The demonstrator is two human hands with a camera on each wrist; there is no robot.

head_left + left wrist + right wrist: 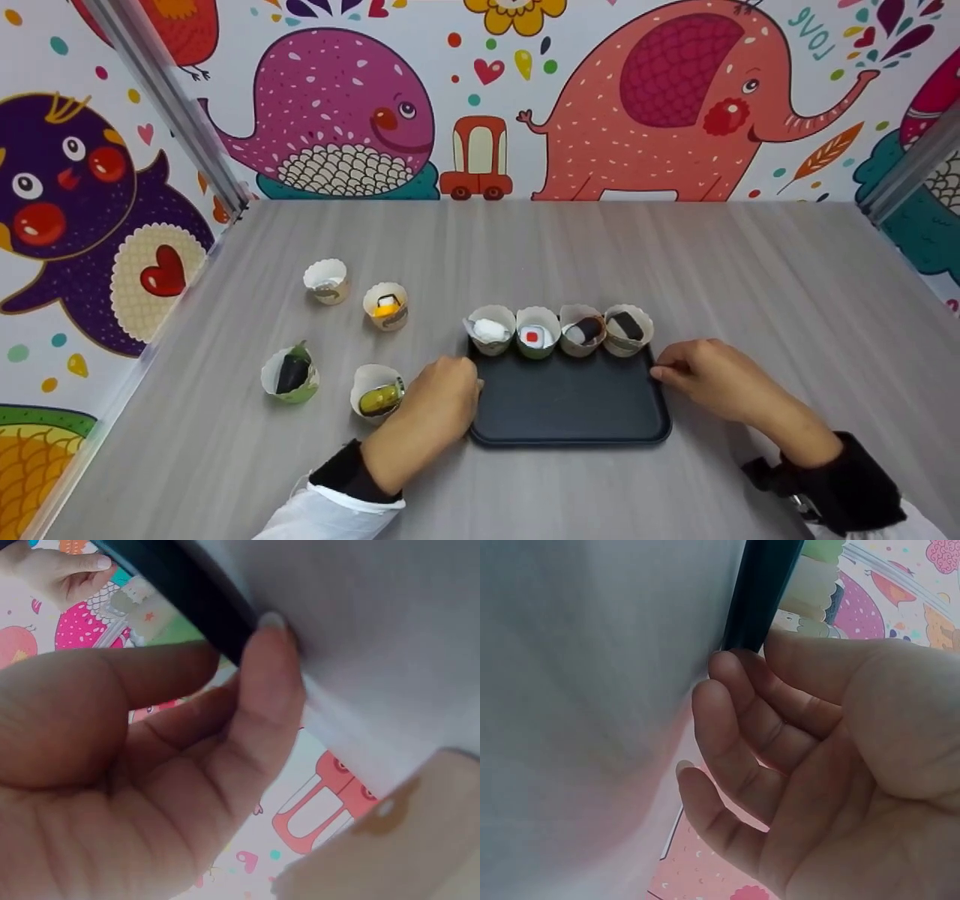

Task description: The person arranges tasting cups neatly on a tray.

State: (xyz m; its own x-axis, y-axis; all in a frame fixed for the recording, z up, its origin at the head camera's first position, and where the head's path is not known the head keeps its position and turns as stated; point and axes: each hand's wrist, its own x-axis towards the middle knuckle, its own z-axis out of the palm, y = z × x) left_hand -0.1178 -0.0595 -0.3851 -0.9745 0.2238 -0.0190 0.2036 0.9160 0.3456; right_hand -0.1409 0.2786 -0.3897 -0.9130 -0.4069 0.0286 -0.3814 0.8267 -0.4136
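A dark rectangular tray (pixel 566 401) lies between my two hands in the head view. My left hand (pixel 442 397) pinches its left rim; in the left wrist view the thumb and fingertips close on the dark edge (pixel 184 596). On the opposite side my right hand (pixel 712 379) grips the right rim, thumb against the tray's edge (pixel 761 596) in the right wrist view. Along the tray's back stand several paper cups in a row: one with a white piece (pixel 491 330), one with a white piece bearing a red square (pixel 535 337), two with dark pieces (pixel 585 330) (pixel 625 325).
More scalloped paper cups stand left of the tray: a pale one (pixel 327 281), one with a yellow-and-white piece (pixel 386 306), one with a toy eggplant (pixel 292 373), and one with a yellow-green piece (pixel 380 399) beside my left wrist. A printed wall (pixel 480 90) borders the table's back.
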